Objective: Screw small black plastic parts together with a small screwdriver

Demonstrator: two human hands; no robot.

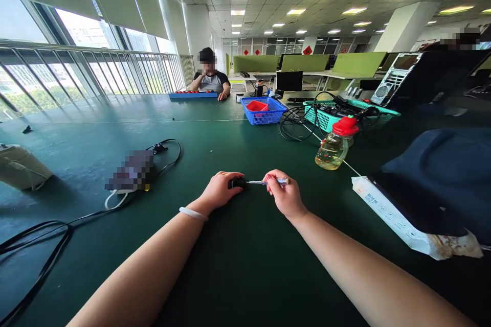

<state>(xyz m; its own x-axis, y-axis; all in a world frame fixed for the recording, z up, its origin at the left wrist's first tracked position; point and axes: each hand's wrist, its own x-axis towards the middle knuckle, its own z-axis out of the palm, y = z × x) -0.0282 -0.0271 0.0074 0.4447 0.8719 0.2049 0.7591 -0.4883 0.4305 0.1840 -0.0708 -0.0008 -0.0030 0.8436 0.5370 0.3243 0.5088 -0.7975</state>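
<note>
My left hand (pixel 220 188), with a pale bangle on its wrist, is closed around a small black object (pixel 238 183) resting on the dark green table (pixel 238 276). What kind of object it is, I cannot make out. In my right hand (pixel 284 195) is a screwdriver (pixel 283 181), pinched by its clear handle and lying nearly level. Its thin metal shaft points left, and the tip meets or nearly meets the right end of the black object. My fingers cover part of both things.
Rightward stand a red-lidded bottle (pixel 334 148), a dark blue bag (pixel 441 173) and a white packet (pixel 395 214). Blue (pixel 264 115) and green baskets (pixel 320 117) with cables are farther back. A power strip (pixel 132 168) with cords lies left. A person (pixel 210 82) sits across the table.
</note>
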